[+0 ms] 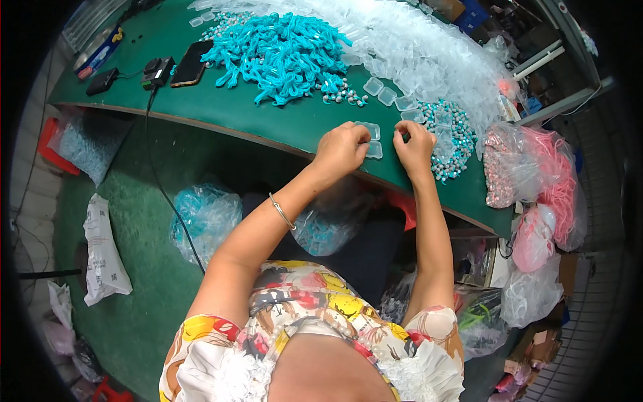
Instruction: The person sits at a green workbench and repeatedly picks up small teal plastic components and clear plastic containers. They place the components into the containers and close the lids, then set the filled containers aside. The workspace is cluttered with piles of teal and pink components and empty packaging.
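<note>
At the near edge of the green table, my left hand (343, 149) is closed with its fingertips at an opened small clear plastic box (373, 149). The box's two halves lie side by side along the table. To its right, my right hand (415, 146) has its thumb and fingertips pinched together; whatever is between them is too small to make out. Right beside that hand spreads a pile of small teal, white and pink beads (455, 144). Several more clear boxes (387, 96) lie in a row just beyond both hands.
A heap of teal looped cords (278, 57) covers the table's far middle, next to a large mound of clear boxes (429, 57). A phone (192, 63) and a cabled black device (157, 72) lie at left. Bags of pink cord (556, 181) hang off the right end.
</note>
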### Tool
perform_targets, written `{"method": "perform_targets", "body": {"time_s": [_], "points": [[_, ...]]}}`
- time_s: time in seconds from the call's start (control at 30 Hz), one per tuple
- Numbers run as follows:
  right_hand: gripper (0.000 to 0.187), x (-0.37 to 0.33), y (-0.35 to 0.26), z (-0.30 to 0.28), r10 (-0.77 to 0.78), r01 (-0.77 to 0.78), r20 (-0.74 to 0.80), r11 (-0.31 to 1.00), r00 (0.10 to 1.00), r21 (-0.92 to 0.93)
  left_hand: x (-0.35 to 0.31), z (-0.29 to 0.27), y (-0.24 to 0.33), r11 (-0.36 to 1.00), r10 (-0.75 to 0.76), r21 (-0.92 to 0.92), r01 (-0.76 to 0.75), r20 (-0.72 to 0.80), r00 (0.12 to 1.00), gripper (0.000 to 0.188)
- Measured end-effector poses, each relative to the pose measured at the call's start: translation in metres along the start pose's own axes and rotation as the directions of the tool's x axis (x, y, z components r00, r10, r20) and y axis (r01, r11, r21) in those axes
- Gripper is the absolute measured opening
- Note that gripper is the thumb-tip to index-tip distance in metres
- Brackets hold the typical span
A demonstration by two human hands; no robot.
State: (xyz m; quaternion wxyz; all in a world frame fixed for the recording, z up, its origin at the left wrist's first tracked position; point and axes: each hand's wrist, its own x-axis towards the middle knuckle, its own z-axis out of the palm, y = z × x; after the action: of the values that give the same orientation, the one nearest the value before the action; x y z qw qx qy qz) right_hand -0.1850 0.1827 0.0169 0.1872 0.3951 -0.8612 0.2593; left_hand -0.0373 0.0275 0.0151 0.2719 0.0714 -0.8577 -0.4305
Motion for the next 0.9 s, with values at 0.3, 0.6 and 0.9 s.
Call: {"method": "perform_targets", "body": {"time_s": [0.3,0.6,0.9], "points": [[0.018,-0.009,0.008,-0.008,0.06,-0.058,0.006,0.986,0.998,-0.158,0.001,0.007,-0.004,0.982,0.018,0.19,-0.017,-0.001,1.0,0.01],[0.012,0.007,0.02,-0.003,-0.027,0.062,0.145,0.968,0.989,-0.244,-0.005,-0.011,0.006,0.984,0.016,0.175,-0.029,0.075,0.997,0.027],[0.016,-0.009,-0.043,-0.02,0.151,-0.273,0.331,0.892,0.931,0.361,-0.009,-0.011,-0.006,0.961,0.097,0.247,-0.123,0.115,0.989,0.04]]}}
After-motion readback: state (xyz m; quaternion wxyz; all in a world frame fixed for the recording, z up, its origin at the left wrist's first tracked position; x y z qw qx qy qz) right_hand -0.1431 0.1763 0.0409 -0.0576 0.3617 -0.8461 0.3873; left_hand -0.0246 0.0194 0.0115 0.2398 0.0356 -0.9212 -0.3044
